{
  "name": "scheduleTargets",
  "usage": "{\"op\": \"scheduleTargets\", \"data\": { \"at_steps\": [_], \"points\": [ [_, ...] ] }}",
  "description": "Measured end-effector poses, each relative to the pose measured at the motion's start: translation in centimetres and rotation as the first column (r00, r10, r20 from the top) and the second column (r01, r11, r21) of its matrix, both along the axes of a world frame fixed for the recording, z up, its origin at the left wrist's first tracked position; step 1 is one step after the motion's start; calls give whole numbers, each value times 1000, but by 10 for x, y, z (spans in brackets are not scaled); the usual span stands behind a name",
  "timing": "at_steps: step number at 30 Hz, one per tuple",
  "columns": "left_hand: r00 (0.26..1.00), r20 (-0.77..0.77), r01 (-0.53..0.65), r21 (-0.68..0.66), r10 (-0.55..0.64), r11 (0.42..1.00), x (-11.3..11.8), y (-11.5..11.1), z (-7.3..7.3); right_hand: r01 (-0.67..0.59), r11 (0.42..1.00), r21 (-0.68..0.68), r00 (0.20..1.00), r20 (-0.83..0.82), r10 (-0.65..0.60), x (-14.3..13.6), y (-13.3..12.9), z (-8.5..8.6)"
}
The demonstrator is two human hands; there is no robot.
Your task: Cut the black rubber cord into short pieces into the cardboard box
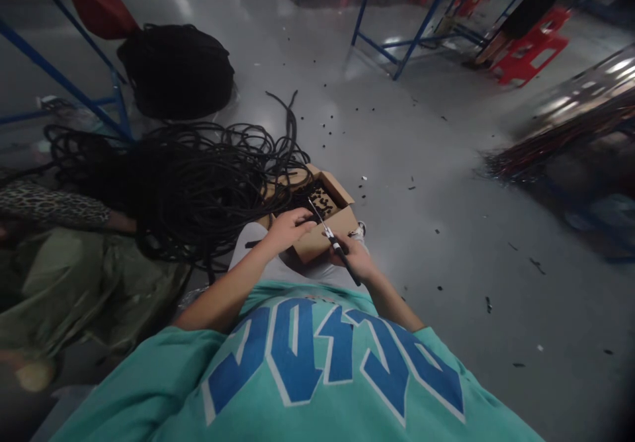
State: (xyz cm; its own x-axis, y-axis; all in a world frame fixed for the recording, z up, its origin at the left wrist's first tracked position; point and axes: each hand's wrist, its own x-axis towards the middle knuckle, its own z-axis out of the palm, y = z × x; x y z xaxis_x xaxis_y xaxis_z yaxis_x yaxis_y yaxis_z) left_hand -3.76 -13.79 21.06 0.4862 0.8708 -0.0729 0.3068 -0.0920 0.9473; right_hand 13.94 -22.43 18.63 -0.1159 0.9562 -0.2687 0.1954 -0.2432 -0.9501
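The right hand (353,254) is holding 1 black-handled tool (338,251) in a closed grip, its tip pointing over an open cardboard box (317,239). The left hand (288,231) is resting at the box's left side, fingers half bent; whether it is gripping anything, I cannot tell. Short black pieces (323,198) are lying inside, apparently already cut, while a heap of long cord (193,190), seemingly still uncut, is spreading beside it.

Blue-framed worktables (420,34), heaped black tubing (193,187) and a scrap-strewn floor (426,151) suggest a workshop.
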Motion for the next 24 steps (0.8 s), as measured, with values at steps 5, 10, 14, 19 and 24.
{"op": "scheduleTargets", "data": {
  "at_steps": [5,10,14,19,24],
  "points": [
    [990,137,16,-250,19,968,2,-3,1,13,1000,-28,999,-39,-14,1,1,0],
    [977,200,12,-379,70,925,4,-3,2,66,997,-45,998,24,-65,-2,-1,0],
    [982,174,1,-409,77,913,6,0,-3,87,996,-31,994,64,-85,-4,0,-2],
    [979,181,0,-477,98,879,5,7,-9,63,994,-84,996,65,-57,-1,2,-5],
    [969,241,114,-640,58,760,3,11,-9,-10,990,-140,998,-63,1,0,8,2]
  ]
}}
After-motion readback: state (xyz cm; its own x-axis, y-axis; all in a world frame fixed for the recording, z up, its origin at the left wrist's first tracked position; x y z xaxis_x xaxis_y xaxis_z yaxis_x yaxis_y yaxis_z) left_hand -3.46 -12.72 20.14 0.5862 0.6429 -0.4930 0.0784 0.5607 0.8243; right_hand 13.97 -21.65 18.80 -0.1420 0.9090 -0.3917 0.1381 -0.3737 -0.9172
